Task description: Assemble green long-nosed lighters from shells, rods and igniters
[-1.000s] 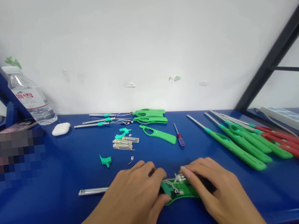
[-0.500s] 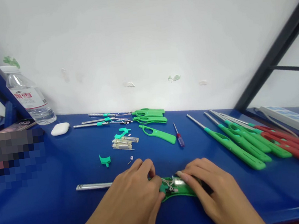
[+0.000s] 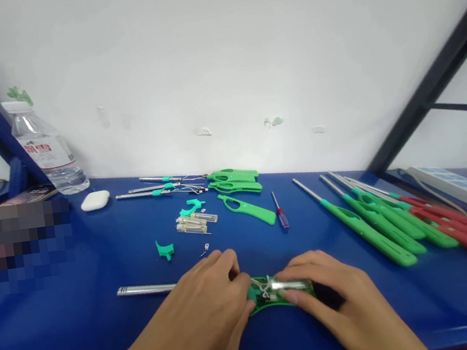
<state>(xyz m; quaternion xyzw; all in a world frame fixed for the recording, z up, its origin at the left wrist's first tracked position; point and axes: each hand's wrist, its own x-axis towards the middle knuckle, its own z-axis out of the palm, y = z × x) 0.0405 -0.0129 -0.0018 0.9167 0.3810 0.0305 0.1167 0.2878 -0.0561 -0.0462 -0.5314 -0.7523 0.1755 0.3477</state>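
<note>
Right hand (image 3: pixel 336 281) has changed grip since half a second ago: thumb and fingers now parted along both sides of the clear tank (image 3: pixel 287 286), contact hard to tell. Head view only; landmark is the screwdriver (image 3: pixel 281 213). Open green shell (image 3: pixel 270 306) sits on the near side of it, tank inside. Left hand (image 3: pixel 214 296) pinches the shell's tube end, fingertips partly hidden; metal tube (image 3: pixel 145 289) sticks out beyond. Done, by the look: tube, wires (image 3: pixel 263 289) and tank in the shell. Left: shell uncovered; loose green half (image 3: pixel 250 209), spare tanks (image 3: pixel 192 227) and wired tubes (image 3: pixel 151 194) left of screwdriver, seemingly unassembled; green lighters (image 3: pixel 363 230) right of it look whole
</note>
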